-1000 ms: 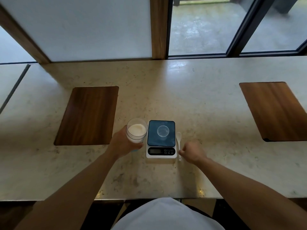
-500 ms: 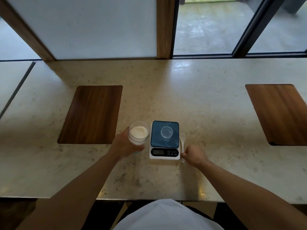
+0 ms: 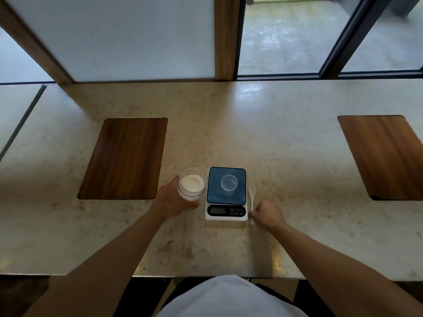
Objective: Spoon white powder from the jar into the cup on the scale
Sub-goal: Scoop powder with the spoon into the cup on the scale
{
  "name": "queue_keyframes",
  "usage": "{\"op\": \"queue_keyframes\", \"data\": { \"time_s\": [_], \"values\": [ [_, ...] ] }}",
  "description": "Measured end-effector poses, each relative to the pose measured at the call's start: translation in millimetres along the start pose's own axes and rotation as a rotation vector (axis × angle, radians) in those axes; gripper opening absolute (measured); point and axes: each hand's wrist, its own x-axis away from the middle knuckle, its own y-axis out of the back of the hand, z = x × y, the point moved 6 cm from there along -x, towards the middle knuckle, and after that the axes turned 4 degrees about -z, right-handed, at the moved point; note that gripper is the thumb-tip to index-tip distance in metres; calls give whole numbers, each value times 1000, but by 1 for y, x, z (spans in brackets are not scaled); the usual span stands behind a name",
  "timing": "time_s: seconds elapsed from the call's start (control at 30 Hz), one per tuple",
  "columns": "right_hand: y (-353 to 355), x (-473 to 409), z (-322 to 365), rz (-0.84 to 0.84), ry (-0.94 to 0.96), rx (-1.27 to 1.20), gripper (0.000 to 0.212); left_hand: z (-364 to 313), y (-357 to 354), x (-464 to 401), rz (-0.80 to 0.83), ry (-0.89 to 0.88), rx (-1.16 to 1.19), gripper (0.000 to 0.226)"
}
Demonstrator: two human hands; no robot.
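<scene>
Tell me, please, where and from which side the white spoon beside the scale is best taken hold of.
Grip the white spoon by the near end of its handle, coming from the near right side. It lies flat on the counter, bowl pointing away, close along the scale, so the left side is blocked. The right hand is already at that end; a pinch with thumb and fingers would probably lift it.

Single head-worn camera looks forward and down over the counter point(image 3: 286, 138).
</scene>
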Motion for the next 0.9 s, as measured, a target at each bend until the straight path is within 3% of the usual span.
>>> {"op": "queue_keyframes", "data": {
  "time_s": [0.4,0.9],
  "values": [
    [3,1,-8,-32,2,-21,33,-11,-2,-5,22,-29,17,84],
    [51,9,3,-231,43,-105,32,-18,-1,-6,23,-40,-29,84]
  ]
}}
